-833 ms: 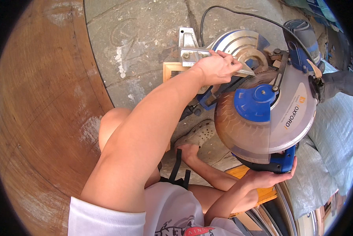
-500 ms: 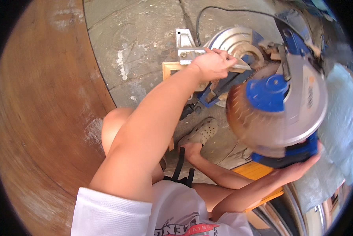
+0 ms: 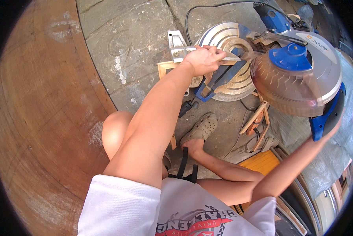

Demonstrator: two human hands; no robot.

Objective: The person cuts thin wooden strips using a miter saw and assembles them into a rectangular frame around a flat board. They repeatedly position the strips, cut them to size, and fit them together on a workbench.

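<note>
A miter saw with a blue and grey head (image 3: 302, 70) stands on the floor in front of me, its head raised to the right over a round metal base (image 3: 235, 84). My right hand (image 3: 338, 126) is wrapped round the blue-black saw handle (image 3: 322, 120), its fingers mostly hidden behind it. My left hand (image 3: 204, 59) presses a light wooden frame (image 3: 164, 67) against the metal fence (image 3: 180, 53), fingers curled over the fence's top. Most of the frame is hidden under my left hand and forearm. The toothed blade shows through the clear guard (image 3: 282, 84).
A large brown wooden board (image 3: 46, 118) fills the left side. A black cord (image 3: 188, 21) loops behind the saw over the concrete floor. Wooden strips (image 3: 257, 118) stand below the saw head. Plastic sheeting (image 3: 322, 169), a yellow panel (image 3: 259, 161) and stacked boards lie at the right.
The saw head has swung up and to the right with my right hand on its handle, uncovering more of the base. My left hand stays at the fence.
</note>
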